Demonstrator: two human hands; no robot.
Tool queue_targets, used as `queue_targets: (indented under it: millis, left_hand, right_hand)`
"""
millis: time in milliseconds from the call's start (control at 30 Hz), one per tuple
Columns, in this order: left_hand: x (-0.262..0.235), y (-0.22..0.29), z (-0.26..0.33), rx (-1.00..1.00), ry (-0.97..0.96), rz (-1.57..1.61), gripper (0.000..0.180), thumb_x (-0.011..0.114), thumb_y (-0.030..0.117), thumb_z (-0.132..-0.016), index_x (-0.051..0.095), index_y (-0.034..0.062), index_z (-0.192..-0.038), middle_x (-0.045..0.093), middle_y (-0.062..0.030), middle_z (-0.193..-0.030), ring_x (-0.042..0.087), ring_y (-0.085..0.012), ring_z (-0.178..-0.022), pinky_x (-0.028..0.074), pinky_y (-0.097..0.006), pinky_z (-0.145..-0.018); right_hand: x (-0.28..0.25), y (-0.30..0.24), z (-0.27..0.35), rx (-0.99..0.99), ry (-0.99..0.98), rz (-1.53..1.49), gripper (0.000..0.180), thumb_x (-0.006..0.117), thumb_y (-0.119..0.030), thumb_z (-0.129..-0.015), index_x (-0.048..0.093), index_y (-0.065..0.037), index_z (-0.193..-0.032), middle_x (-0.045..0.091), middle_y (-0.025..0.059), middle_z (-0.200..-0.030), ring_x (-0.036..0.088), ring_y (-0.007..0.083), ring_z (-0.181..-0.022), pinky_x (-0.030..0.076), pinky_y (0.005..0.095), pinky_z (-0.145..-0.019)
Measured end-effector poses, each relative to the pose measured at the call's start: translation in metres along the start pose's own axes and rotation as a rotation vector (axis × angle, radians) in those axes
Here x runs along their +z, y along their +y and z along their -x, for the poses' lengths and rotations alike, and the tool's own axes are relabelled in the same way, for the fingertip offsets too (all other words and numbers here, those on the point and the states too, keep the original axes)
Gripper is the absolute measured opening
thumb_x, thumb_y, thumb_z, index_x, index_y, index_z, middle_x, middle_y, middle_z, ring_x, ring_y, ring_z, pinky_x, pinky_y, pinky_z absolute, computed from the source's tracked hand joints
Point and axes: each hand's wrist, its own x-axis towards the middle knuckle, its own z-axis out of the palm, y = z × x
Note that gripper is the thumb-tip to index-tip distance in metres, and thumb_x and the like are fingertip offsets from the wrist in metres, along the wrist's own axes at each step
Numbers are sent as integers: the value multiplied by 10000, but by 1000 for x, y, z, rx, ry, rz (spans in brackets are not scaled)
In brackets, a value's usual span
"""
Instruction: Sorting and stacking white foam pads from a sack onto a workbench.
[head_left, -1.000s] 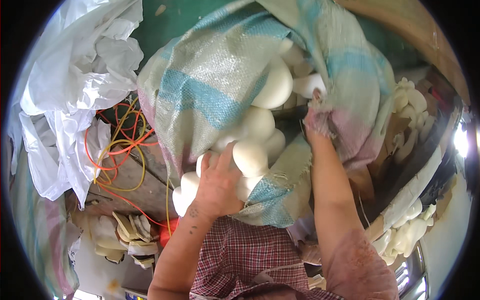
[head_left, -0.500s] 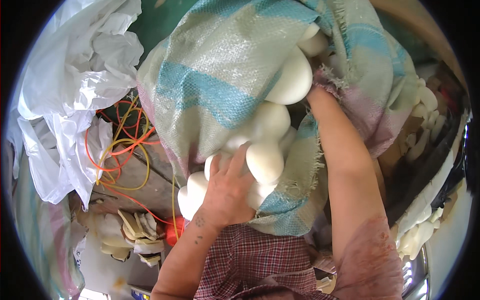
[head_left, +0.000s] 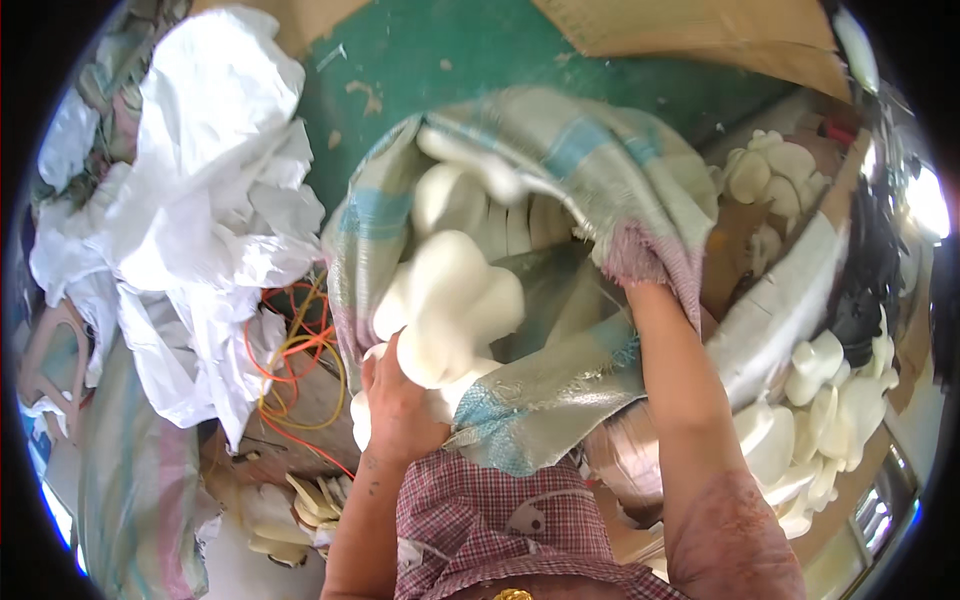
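Observation:
A woven sack (head_left: pixel 380 215) in pale green, blue and pink stands open in front of me. Inside and at its mouth lie several smooth, rounded white pieces (head_left: pixel 445 275), perhaps foam; one cluster is smeared by motion. My left hand (head_left: pixel 400 410) is at the sack's near left rim, its fingers bent against the white pieces there. Bunched pink fringe of the sack's right rim covers my right hand, so its fingers are hidden; only the forearm (head_left: pixel 690 390) shows below the fabric.
Crumpled white plastic sheeting (head_left: pixel 200 190) lies to the left, with orange and yellow cords (head_left: pixel 300 370) beside it. More white pieces (head_left: pixel 830 400) are heaped at the right. Cardboard (head_left: pixel 690 30) rests on the green surface (head_left: pixel 450 60) behind. A striped sack (head_left: pixel 145 480) stands at the lower left.
The sack's far side has dropped back and its mouth now gapes wide, showing the white pieces inside. My left hand has shifted slightly left; the right remains under the rim.

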Motion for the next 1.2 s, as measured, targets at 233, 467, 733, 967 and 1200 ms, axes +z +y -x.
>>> queue_targets:
  millis: [233,467,733,967,1200]
  left_hand:
    - [-142,60,57,83,487,-310,571,788,215,-536,635,103,-1075,482,-144,-1256,429,-346,-1186,269,-479,-998]
    - [-292,42,133,142,1125,306,649,794,46,-619,513,-42,-1197,430,-139,-1239,505,-230,-1070,466,-381,-900]
    - [-341,52,173,162,1170,728,641,716,165,-719,432,-40,-1257,464,-151,-1227,530,-265,-1041,483,-381,-894]
    - [-317,105,125,49,721,1225,631,694,307,-770,433,2,-1257,513,-139,-1232,561,-254,-1040,486,-381,-889]
    - [-294,47,60,226,-136,1168,658,704,320,-757,430,7,-1267,515,-141,-1236,556,-260,-1057,478,-386,-901]
  right_hand:
    - [-29,-31,174,-72,70,-202,485,556,-328,-782,564,-54,-1183,592,168,-1151,580,277,-1028,437,360,-924]
    - [-47,-47,272,-149,162,-484,486,564,-357,-774,585,-64,-1162,610,167,-1123,590,277,-1008,442,364,-913]
    - [24,-86,378,-168,173,-679,489,572,-390,-765,609,-75,-1138,630,167,-1091,602,277,-985,447,369,-900]
    - [109,-106,506,-208,420,-753,509,623,-518,-647,689,-113,-949,663,176,-884,634,305,-841,508,372,-724]
    - [185,-68,672,-266,853,-1422,473,686,-221,-546,643,-41,-982,657,177,-921,624,298,-843,499,363,-761]
